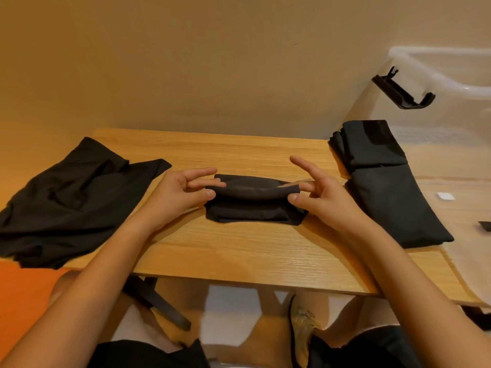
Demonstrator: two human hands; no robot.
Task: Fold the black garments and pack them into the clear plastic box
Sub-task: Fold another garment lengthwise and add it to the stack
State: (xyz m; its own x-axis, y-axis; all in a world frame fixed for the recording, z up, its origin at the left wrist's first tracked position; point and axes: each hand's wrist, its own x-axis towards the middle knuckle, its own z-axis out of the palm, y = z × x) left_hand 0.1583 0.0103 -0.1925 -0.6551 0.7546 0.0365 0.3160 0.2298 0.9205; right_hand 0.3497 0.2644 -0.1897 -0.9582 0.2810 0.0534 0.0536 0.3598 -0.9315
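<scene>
Three lots of black clothing lie on the table [239, 256] in front of you, listed left to right.

1. Loose pile [74, 197]: unfolded, crumpled, spread over the table's left end and hanging past its left and near edges.

2. Small garment [255, 208]: at the middle of the table, between your hands. It is folded into a narrow band. The lower layers lie flat on the wood, and the top fold is raised into a roll along the far side.
- Your left hand [180, 189]: the grip is closed on the left end of the raised fold, pinched between thumb and fingers. The forefinger is stretched out above it.
- Your right hand [318, 192]: the grip is closed on the right end of the same fold, thumb below and a finger behind. The forefinger points up and away.

3. Folded stack [388, 192]: long and flat, at the right end of the table, well apart from the small garment. Its far part looks hazy behind clear plastic. You cannot tell whether it lies inside the box or only against it.

4. Clear plastic box [451, 75]: stands at the far right, with its rim up against the wall. A black latch [403, 91] hangs on its near side.

5. Sundries: a small white piece [445, 196] and a small dark piece [485, 224] sit to the right of the folded stack. Both are too small to identify.
</scene>
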